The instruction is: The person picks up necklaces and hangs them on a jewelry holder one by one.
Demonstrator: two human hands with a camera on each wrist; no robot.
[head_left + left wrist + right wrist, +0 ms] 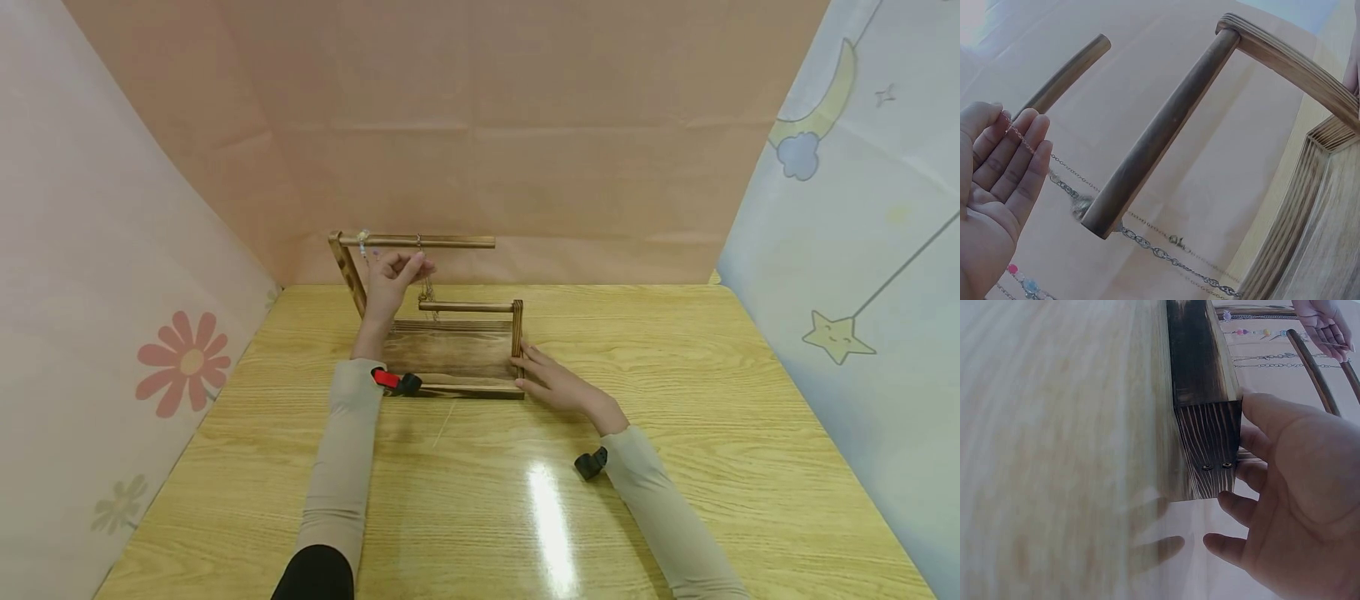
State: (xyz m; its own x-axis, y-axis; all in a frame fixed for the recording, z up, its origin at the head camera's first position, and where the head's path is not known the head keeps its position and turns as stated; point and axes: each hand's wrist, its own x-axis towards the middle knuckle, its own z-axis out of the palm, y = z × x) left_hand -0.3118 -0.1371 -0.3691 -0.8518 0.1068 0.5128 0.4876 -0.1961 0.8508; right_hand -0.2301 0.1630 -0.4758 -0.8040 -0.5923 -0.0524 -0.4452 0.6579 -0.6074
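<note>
A brown wooden jewelry stand point(457, 354) has a longer upper bar point(461, 242) and a shorter lower bar point(476, 307). Between thumb and index finger, my left hand point(390, 279) pinches a fine chain point(1022, 135) just below the upper bar; its other fingers are extended. A coarser chain necklace point(1160, 252) hangs beyond the lower bar. Colored beads point(1030, 285) show below the palm in the left wrist view. My right hand point(558, 385) rests with spread fingers against the stand's right end point(1210, 444), holding nothing loose.
A beaded strand point(363, 239) hangs near the upper bar's left end. The stand is on a wood-grain table point(675, 375), with a plain backdrop point(562, 150) behind and patterned cloth point(862, 250) at the sides. Black wrist cameras point(590, 463) sit on both sleeves.
</note>
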